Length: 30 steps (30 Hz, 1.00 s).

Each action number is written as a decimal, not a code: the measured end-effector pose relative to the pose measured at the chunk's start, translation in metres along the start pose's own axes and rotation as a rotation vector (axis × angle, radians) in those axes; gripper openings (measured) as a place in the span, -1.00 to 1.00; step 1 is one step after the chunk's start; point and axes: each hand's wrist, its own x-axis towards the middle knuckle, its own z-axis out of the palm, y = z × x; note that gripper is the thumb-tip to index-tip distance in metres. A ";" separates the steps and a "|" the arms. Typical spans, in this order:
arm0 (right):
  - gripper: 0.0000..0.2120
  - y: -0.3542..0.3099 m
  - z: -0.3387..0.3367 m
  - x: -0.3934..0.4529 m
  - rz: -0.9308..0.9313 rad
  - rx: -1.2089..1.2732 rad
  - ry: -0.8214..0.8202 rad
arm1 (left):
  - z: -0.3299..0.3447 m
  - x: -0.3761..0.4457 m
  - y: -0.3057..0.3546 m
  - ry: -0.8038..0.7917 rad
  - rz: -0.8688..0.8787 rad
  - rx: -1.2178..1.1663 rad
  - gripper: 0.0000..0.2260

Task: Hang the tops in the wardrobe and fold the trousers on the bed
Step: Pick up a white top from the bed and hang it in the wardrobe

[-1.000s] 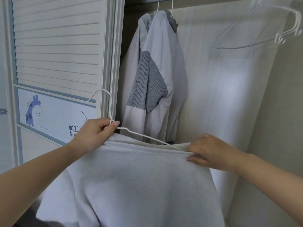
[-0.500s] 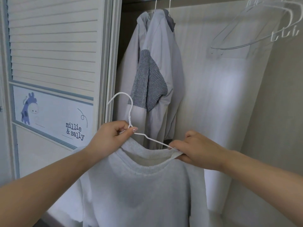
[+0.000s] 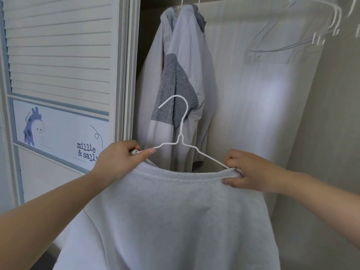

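Head view: my left hand (image 3: pixel 118 160) and right hand (image 3: pixel 251 172) are pinching the pale grey sweatshirt's (image 3: pixel 175 221) collar on a white wire hanger (image 3: pixel 181 133), before the open wardrobe (image 3: pixel 272 114) holding two hanging grey tops (image 3: pixel 185 65). Door panel (image 3: pixel 58 129) reading "millie & sally".

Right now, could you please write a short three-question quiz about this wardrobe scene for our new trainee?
1. True or false: the white wire hanger already hangs inside the wardrobe.
2. Multiple choice: what does the right hand pinch? A) the hanger's hook B) the collar of the pale grey sweatshirt C) the louvred wardrobe door
3. Fill in: the left hand grips the hanger's left ____.

Key:
1. False; both hands hold it, with its hook free in front of the hung tops.
2. B
3. Arm, at the sweatshirt's shoulder.
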 end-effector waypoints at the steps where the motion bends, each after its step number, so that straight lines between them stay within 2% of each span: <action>1: -0.75 0.000 0.000 -0.001 0.025 0.017 -0.024 | 0.000 0.000 -0.001 -0.013 -0.018 0.043 -0.41; 4: -0.77 -0.003 0.000 -0.006 0.160 0.229 -0.033 | 0.003 0.001 -0.003 -0.013 -0.042 0.084 -0.36; 7: -0.71 -0.007 -0.002 -0.013 0.249 0.455 -0.079 | 0.010 0.003 -0.001 -0.024 -0.062 0.052 -0.33; 10: -0.94 -0.014 -0.014 -0.023 0.203 0.562 -0.041 | 0.019 0.009 0.005 -0.066 -0.078 0.024 -0.37; 14: -0.83 -0.020 -0.040 -0.040 0.289 0.644 0.008 | 0.036 0.022 0.020 -0.143 -0.109 -0.018 -0.38; 19: -0.87 -0.028 -0.062 -0.081 0.451 0.814 0.133 | 0.078 0.028 0.059 -0.255 -0.079 -0.156 -0.42; 24: -0.86 -0.038 -0.079 -0.107 0.631 1.009 0.249 | 0.108 0.026 0.097 -0.372 -0.014 -0.223 -0.60; 30: -0.90 -0.054 -0.080 -0.111 0.724 1.267 0.444 | 0.128 0.007 0.137 -0.438 0.006 -0.613 -0.65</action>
